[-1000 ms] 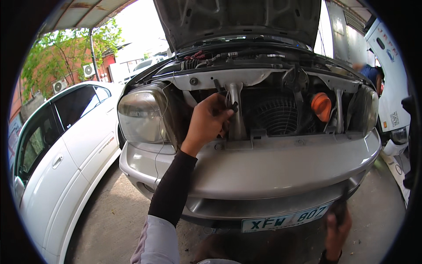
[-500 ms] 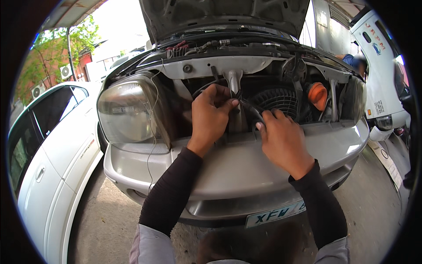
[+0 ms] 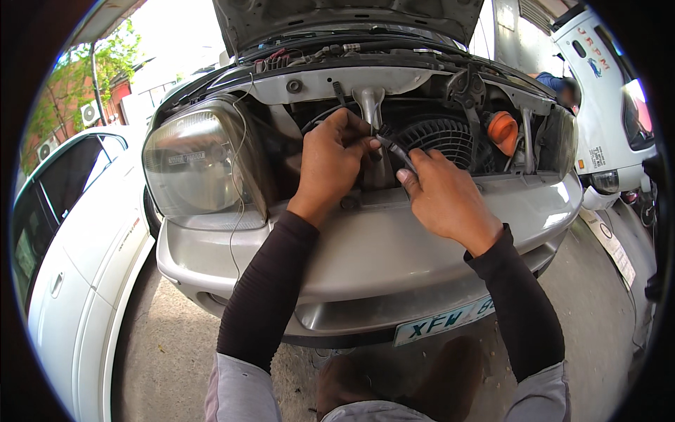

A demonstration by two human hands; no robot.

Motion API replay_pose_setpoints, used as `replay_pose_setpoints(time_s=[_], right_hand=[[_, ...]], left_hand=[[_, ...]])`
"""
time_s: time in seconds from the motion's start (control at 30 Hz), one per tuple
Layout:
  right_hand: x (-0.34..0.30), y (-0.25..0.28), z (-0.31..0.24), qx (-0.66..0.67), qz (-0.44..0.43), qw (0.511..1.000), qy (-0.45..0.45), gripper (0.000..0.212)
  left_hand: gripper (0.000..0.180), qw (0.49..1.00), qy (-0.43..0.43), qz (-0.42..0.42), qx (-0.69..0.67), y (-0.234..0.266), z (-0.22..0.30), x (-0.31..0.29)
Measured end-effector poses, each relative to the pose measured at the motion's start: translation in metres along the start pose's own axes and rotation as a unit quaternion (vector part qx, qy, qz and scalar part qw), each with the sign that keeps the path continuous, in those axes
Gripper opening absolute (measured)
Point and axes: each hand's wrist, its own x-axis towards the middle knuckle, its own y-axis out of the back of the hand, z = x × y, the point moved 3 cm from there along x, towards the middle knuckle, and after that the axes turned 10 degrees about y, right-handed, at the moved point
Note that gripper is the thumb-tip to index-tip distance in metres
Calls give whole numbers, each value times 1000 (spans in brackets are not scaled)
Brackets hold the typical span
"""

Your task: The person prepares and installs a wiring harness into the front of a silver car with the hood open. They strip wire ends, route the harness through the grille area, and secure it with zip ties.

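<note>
In front of the open nose of a silver car, my left hand (image 3: 334, 158) is closed in a pinch near the upright metal brace (image 3: 370, 105). Its fingertips hold one end of a dark, slender, cable-like piece (image 3: 395, 150); whether it is a cable or a tool, I cannot tell. My right hand (image 3: 450, 200) grips the other end between thumb and fingers, lower and to the right. A thin dark cable (image 3: 320, 119) curves behind my left hand. Just beyond both hands is a round black fan grille (image 3: 439, 141). My fingers hide the tips of the held piece.
A cloudy headlight (image 3: 200, 165) with a loose thin wire (image 3: 242, 176) stands left, above the silver bumper (image 3: 373, 243). An orange cone-shaped part (image 3: 503, 132) sits right of the grille. The raised hood (image 3: 351, 21) hangs above. White vehicles (image 3: 77, 260) flank both sides; another person (image 3: 555, 83) is far right.
The view has shifted slightly, so the car appears a little higher and further left. Both hands keep their hold on the dark piece, with the right hand marginally nearer the left.
</note>
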Motion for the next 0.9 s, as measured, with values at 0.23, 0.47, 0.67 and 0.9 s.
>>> replay_pose_setpoints(time_s=[0.23, 0.47, 0.67, 0.9], right_hand=[[4, -8, 10, 5, -12, 1000, -13, 32], [-1, -12, 9, -34, 60, 997, 20, 30], [3, -5, 20, 60, -4, 997, -52, 41], [2, -29, 40, 70, 62, 994, -60, 23]], left_hand=[[17, 1000, -27, 8, 8, 1, -9, 4], [24, 992, -70, 75, 67, 6, -12, 3], [19, 995, -93, 46, 4, -6, -2, 2], [19, 996, -60, 47, -40, -10, -2, -3]])
